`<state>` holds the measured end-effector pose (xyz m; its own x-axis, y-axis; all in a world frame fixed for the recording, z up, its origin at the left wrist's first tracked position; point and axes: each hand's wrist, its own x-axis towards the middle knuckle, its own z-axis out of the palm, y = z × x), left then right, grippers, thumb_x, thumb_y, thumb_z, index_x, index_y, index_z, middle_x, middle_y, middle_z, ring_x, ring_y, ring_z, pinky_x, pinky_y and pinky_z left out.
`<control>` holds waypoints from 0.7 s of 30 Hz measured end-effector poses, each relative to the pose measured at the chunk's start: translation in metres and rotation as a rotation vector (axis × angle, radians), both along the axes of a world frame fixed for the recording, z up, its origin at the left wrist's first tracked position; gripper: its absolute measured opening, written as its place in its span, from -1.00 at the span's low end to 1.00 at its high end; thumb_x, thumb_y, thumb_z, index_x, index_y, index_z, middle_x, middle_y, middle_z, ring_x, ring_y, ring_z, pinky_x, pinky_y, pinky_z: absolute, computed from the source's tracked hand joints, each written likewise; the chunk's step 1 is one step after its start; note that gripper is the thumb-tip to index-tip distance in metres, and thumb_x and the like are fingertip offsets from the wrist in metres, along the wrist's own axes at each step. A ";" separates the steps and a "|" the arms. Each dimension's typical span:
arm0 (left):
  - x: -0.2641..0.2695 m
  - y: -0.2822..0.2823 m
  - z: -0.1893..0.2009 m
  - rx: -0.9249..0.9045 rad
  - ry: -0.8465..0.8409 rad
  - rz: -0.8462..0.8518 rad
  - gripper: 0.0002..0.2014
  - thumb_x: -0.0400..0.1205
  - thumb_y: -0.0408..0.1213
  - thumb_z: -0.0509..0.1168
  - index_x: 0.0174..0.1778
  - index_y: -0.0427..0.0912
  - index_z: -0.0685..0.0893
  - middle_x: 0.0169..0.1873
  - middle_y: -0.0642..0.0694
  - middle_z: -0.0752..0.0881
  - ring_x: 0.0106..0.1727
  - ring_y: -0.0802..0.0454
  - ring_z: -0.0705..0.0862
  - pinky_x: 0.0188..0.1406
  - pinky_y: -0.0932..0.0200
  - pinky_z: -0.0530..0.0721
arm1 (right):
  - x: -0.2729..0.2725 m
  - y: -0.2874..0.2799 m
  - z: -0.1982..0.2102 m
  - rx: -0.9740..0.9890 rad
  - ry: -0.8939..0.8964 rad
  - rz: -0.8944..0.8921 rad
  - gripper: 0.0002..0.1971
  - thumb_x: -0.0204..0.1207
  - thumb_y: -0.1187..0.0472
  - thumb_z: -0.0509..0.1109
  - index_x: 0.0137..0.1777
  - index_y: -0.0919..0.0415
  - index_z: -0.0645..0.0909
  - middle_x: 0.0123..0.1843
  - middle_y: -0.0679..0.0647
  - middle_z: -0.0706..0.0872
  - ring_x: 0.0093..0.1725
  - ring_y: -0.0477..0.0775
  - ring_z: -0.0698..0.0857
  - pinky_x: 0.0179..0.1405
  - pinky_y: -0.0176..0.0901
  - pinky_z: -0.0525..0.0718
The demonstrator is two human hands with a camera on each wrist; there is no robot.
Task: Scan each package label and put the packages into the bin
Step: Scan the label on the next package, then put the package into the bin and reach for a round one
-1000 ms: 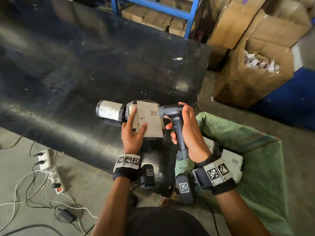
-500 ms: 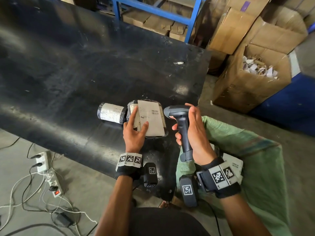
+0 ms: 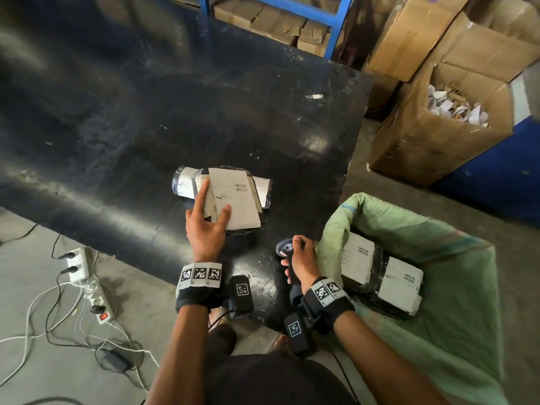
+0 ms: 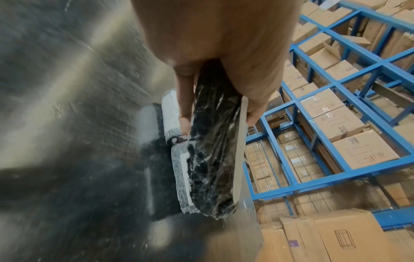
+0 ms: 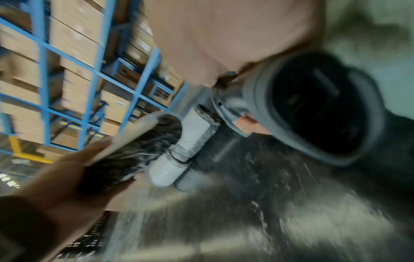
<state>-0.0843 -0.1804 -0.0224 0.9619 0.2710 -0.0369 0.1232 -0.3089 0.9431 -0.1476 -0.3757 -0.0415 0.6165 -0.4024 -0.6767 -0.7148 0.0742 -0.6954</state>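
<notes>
My left hand [image 3: 208, 226] grips a black plastic-wrapped package [image 3: 233, 197] by its near edge, thumb on the white label, tilting it up off the black table [image 3: 117, 127]; the left wrist view shows the package [image 4: 212, 150] pinched between thumb and fingers. Beneath and behind it lies a cylindrical package [image 3: 185, 182] with a white label, also seen as rolls [image 5: 190, 141]. My right hand [image 3: 301, 258] holds a grey barcode scanner [image 3: 285, 249] by its handle near the table's front edge; its head [image 5: 313, 113] fills the right wrist view. Two labelled packages [image 3: 382, 276] lie in the green sack bin [image 3: 438, 317].
Open cardboard boxes [image 3: 444, 121] with paper scraps stand right of the table. Blue shelving [image 3: 321, 16] with cartons is behind. A power strip and cables [image 3: 87, 282] lie on the floor at the left. A small scrap [image 3: 314, 96] sits on the table's far right.
My right hand has pulled the scanner back from the label, down toward the table's front edge. The left hand keeps its hold on the package, now tipped up more.
</notes>
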 end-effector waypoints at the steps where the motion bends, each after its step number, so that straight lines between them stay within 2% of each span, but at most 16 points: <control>1: 0.000 0.006 -0.001 -0.001 -0.006 -0.002 -0.29 0.53 0.05 0.44 0.63 0.36 0.39 0.31 -0.03 0.66 0.34 -0.12 0.64 0.34 -0.29 0.68 | 0.000 0.004 -0.005 0.043 0.000 -0.043 -0.70 0.74 -0.06 0.03 0.35 0.03 0.38 -0.20 0.28 0.68 -0.62 0.07 0.49 -0.70 -0.31 0.46; 4: 0.003 0.023 -0.005 0.005 -0.013 0.007 -0.29 0.52 0.11 0.43 0.61 0.45 0.36 0.37 -0.01 0.69 0.36 -0.16 0.65 0.30 -0.35 0.70 | 0.007 0.014 -0.014 0.212 -0.103 -0.223 -0.78 0.77 0.06 0.06 0.36 -0.01 0.30 -0.08 0.21 0.61 -0.40 0.11 0.61 -0.61 -0.12 0.66; 5: 0.005 0.028 -0.006 0.001 -0.008 0.009 -0.28 0.51 0.11 0.43 0.61 0.46 0.36 0.36 -0.02 0.69 0.36 -0.16 0.65 0.30 -0.35 0.70 | 0.009 0.017 -0.014 0.243 -0.136 -0.259 -0.79 0.77 0.10 0.07 0.37 -0.04 0.27 -0.03 0.16 0.60 -0.31 0.11 0.65 -0.48 0.00 0.75; 7: 0.006 0.035 -0.005 -0.005 -0.004 0.002 -0.28 0.50 0.12 0.44 0.61 0.46 0.36 0.35 -0.06 0.69 0.37 -0.17 0.65 0.31 -0.35 0.70 | 0.012 0.023 -0.024 0.245 -0.152 -0.283 -0.74 0.76 0.13 0.10 0.38 -0.10 0.22 0.03 0.10 0.58 -0.21 0.10 0.68 -0.12 0.25 0.77; 9: 0.007 0.039 -0.002 -0.010 0.000 -0.009 -0.28 0.50 0.11 0.43 0.61 0.46 0.36 0.35 -0.09 0.68 0.37 -0.17 0.65 0.31 -0.35 0.69 | 0.011 0.027 -0.047 0.195 -0.115 -0.257 -0.69 0.67 -0.03 0.17 0.32 -0.34 0.19 0.16 0.20 0.62 -0.07 0.18 0.72 0.18 0.39 0.69; 10: 0.007 0.040 -0.001 -0.007 0.005 -0.020 -0.28 0.50 0.10 0.43 0.61 0.46 0.36 0.35 -0.10 0.67 0.37 -0.17 0.64 0.32 -0.35 0.69 | 0.010 0.025 -0.073 0.159 -0.098 -0.204 -0.68 0.55 -0.18 0.20 0.23 -0.49 0.19 0.27 0.27 0.61 0.06 0.25 0.73 0.26 0.41 0.64; 11: 0.008 0.041 0.001 -0.004 0.010 -0.031 -0.28 0.50 0.09 0.43 0.61 0.46 0.37 0.35 -0.10 0.67 0.36 -0.18 0.64 0.32 -0.35 0.69 | 0.010 0.021 -0.101 0.129 -0.091 -0.158 -0.65 0.43 -0.29 0.21 0.16 -0.56 0.19 0.37 0.29 0.58 0.18 0.28 0.71 0.30 0.40 0.63; 12: 0.010 0.041 0.003 -0.004 0.011 -0.046 -0.28 0.50 0.08 0.43 0.61 0.47 0.37 0.34 -0.10 0.67 0.35 -0.18 0.65 0.31 -0.35 0.70 | 0.010 0.017 -0.120 0.104 -0.087 -0.132 -0.60 0.39 -0.33 0.19 0.20 -0.55 0.17 0.42 0.29 0.55 0.25 0.29 0.69 0.32 0.38 0.62; 13: 0.012 0.042 0.005 -0.007 0.012 -0.065 -0.28 0.50 0.09 0.43 0.60 0.48 0.37 0.33 -0.10 0.67 0.35 -0.19 0.65 0.30 -0.35 0.70 | 0.011 0.016 -0.126 0.091 -0.073 -0.114 -0.55 0.45 -0.30 0.18 0.32 -0.47 0.15 0.45 0.29 0.53 0.29 0.28 0.66 0.34 0.37 0.60; 15: 0.017 0.040 0.011 -0.018 0.007 -0.099 -0.28 0.49 0.08 0.43 0.59 0.49 0.37 0.34 -0.08 0.67 0.35 -0.19 0.65 0.29 -0.35 0.71 | 0.014 0.018 -0.094 0.062 -0.026 -0.089 -0.50 0.65 -0.13 0.13 0.55 -0.23 0.10 0.52 0.28 0.46 0.37 0.28 0.60 0.40 0.36 0.55; 17: 0.021 0.035 0.017 -0.043 -0.001 -0.127 -0.29 0.50 0.02 0.45 0.59 0.47 0.40 0.37 -0.02 0.67 0.38 -0.13 0.65 0.31 -0.32 0.71 | 0.017 0.018 -0.051 0.017 0.037 -0.013 -0.44 0.71 -0.05 0.10 0.67 -0.09 0.05 0.60 0.28 0.37 0.47 0.31 0.51 0.48 0.33 0.46; 19: 0.022 0.026 0.025 -0.098 -0.009 -0.149 -0.31 0.53 -0.08 0.49 0.58 0.41 0.45 0.41 0.04 0.66 0.41 -0.04 0.66 0.31 -0.27 0.74 | 0.022 0.010 -0.019 -0.053 0.092 0.090 -0.38 0.72 -0.11 0.07 0.72 -0.08 -0.04 0.65 0.30 0.29 0.55 0.33 0.42 0.55 0.26 0.36; 21: 0.022 0.015 0.031 -0.180 -0.009 -0.185 -0.32 0.59 -0.23 0.52 0.60 0.32 0.47 0.45 0.01 0.64 0.43 -0.01 0.67 0.26 -0.26 0.78 | 0.024 0.001 0.014 -0.122 -0.006 0.182 -0.38 0.72 -0.14 0.05 0.72 -0.16 -0.08 0.67 0.25 0.25 0.59 0.28 0.37 0.54 0.18 0.31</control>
